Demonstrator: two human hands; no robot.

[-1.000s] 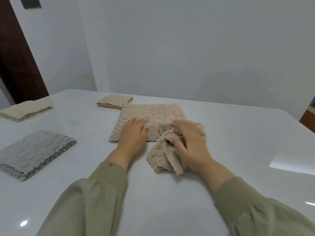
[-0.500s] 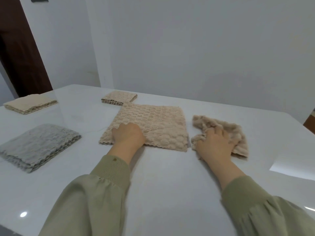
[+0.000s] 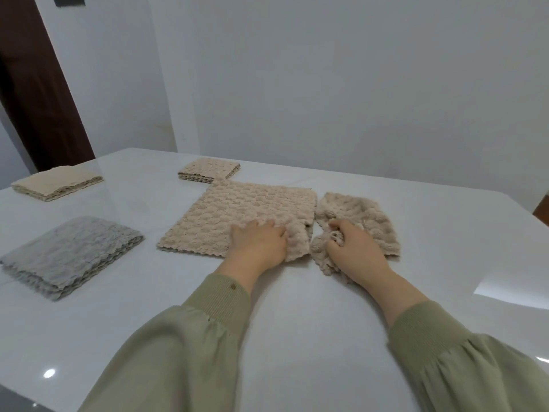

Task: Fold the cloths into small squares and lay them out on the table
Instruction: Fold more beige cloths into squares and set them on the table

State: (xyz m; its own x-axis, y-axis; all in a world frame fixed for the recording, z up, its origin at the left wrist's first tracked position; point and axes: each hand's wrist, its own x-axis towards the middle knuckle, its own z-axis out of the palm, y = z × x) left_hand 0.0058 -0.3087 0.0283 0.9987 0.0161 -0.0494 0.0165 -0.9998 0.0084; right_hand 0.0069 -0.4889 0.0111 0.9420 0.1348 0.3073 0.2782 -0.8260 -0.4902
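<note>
Where cloths lie: flat cloth (image 3: 237, 215) on surface (image 3: 297, 322), crumpled cloth (image 3: 365, 215) just right of it.
left grip (image 3: 258, 242): palm down, fingers bunching flat cloth's near right corner.
right grip (image 3: 353, 248): fingers curled, clutching crumpled cloth.

Glossy, smooth white desk (image 3: 297, 316) catching light, bumpy plush beige cloth (image 3: 237, 215), fluffier crumpled cloth (image 3: 368, 215) right of the beige cloth, nubby matt grey cloth stack (image 3: 71, 251) to its left, matt olive fabric sleeves (image 3: 178, 352) with ribbed cuffs

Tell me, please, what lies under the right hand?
A crumpled beige cloth, which the right hand grips; the cloth under its palm and the table there are covered. The left hand grips the flat cloth alongside.
</note>
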